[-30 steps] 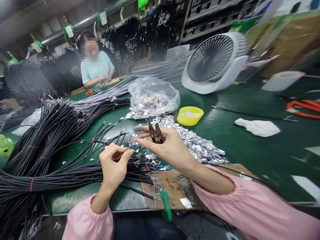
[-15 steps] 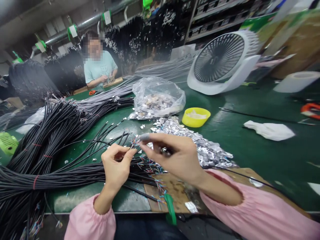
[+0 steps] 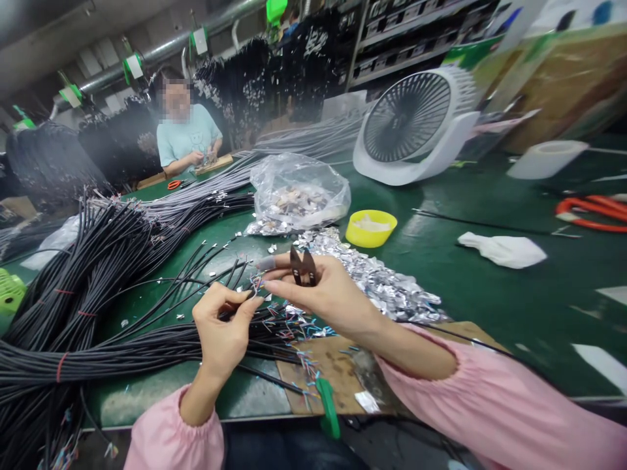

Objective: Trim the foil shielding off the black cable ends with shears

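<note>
My left hand point(image 3: 221, 329) is closed in a pinch around a black cable near its stripped end; most of that cable is hidden by the fingers. Thin coloured wires point(image 3: 257, 282) fan out from the end, between my two hands. My right hand point(image 3: 340, 294) holds a pair of dark thread snips point(image 3: 302, 269) in its palm, blades pointing up. Its thumb and a finger wearing a grey finger cot reach to the wires; whether they touch them I cannot tell. Below lies a bundle of black cables point(image 3: 147, 352) with stripped, coloured ends.
Foil scraps point(image 3: 392, 284) are heaped beyond my right hand, near a clear plastic bag point(image 3: 323, 183) and a yellow dish point(image 3: 371, 236). A white fan point(image 3: 411, 124) stands behind. More black cables point(image 3: 117, 241) pile up at left. Across the table sits a co-worker point(image 3: 189, 137).
The whole view has shifted, so most things appear farther left. My right hand has turned, and the snips' blades now show clearly. My left hand keeps its pinch.
</note>
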Action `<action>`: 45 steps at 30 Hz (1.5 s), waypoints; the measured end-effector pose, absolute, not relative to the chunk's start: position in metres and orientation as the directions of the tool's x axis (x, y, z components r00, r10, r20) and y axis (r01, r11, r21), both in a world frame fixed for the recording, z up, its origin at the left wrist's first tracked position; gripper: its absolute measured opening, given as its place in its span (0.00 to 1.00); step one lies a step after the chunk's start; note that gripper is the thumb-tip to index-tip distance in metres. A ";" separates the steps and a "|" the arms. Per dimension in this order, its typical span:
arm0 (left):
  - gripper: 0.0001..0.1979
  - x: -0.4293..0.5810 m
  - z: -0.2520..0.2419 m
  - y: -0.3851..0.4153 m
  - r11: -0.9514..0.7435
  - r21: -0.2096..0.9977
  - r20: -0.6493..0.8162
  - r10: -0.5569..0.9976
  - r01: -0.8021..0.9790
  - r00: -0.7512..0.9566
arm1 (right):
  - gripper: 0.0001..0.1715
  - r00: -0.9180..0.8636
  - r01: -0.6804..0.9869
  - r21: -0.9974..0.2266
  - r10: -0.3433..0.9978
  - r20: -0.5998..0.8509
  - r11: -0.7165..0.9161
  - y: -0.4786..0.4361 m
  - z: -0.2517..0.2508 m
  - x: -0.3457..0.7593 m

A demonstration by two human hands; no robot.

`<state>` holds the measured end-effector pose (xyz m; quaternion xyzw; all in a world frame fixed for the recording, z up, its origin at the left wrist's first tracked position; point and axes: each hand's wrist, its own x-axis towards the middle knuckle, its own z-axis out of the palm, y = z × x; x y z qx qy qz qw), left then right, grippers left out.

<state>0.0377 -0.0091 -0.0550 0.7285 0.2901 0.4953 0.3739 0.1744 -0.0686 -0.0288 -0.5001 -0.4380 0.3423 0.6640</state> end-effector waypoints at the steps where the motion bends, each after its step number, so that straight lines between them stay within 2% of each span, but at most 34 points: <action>1: 0.07 0.038 -0.055 -0.009 -0.554 0.831 0.507 0.793 0.054 0.339 | 0.11 0.381 0.004 -0.961 0.888 0.257 0.277 -0.069 -0.029 0.174; 6: 0.08 0.039 -0.057 -0.009 -0.548 0.834 0.497 0.795 0.061 0.348 | 0.06 0.406 0.210 -0.906 0.811 0.422 0.367 -0.070 -0.033 0.172; 9: 0.08 0.039 -0.057 -0.009 -0.526 0.847 0.474 0.809 0.071 0.347 | 0.09 0.403 0.310 -0.865 0.769 0.496 0.395 -0.071 -0.036 0.171; 12: 0.08 0.040 -0.056 -0.009 -0.512 0.855 0.459 0.820 0.080 0.340 | 0.11 0.386 0.329 -0.847 0.759 0.524 0.418 -0.071 -0.038 0.171; 18: 0.08 0.040 -0.055 -0.008 -0.486 0.872 0.440 0.832 0.062 0.339 | 0.12 0.373 0.300 -0.863 0.783 0.498 0.406 -0.070 -0.039 0.171; 22: 0.07 0.039 -0.053 -0.008 -0.447 0.893 0.399 0.842 0.055 0.363 | 0.15 0.382 0.308 -0.893 0.817 0.432 0.329 -0.068 -0.038 0.172; 28: 0.08 0.039 -0.053 -0.009 -0.459 0.884 0.402 0.841 0.086 0.362 | 0.16 0.382 0.149 -0.957 0.877 0.290 0.251 -0.068 -0.032 0.174; 32: 0.09 0.043 -0.061 -0.011 -0.566 0.805 0.496 0.807 0.180 0.319 | 0.10 0.435 0.205 -0.945 0.841 0.321 0.255 -0.067 -0.037 0.173; 35: 0.10 0.046 -0.066 -0.012 -0.610 0.752 0.537 0.787 0.250 0.304 | 0.14 0.473 0.262 -0.932 0.809 0.349 0.249 -0.067 -0.041 0.172; 38: 0.10 0.047 -0.065 -0.009 -0.585 0.762 0.513 0.807 0.276 0.292 | 0.17 0.465 0.284 -0.931 0.816 0.344 0.230 -0.065 -0.042 0.173; 42: 0.13 0.042 -0.056 0.006 -0.498 0.825 0.464 0.867 0.267 0.182 | 0.16 0.512 0.263 -0.939 0.793 0.330 0.221 -0.059 -0.039 0.181; 43: 0.15 0.040 -0.054 0.012 -0.480 0.832 0.441 0.876 0.277 0.195 | 0.15 0.535 0.255 -0.939 0.776 0.336 0.231 -0.057 -0.039 0.183; 45: 0.20 0.035 -0.052 0.023 -0.501 0.771 0.372 0.855 0.393 0.360 | 0.14 0.571 0.237 -0.937 0.744 0.348 0.257 -0.053 -0.040 0.188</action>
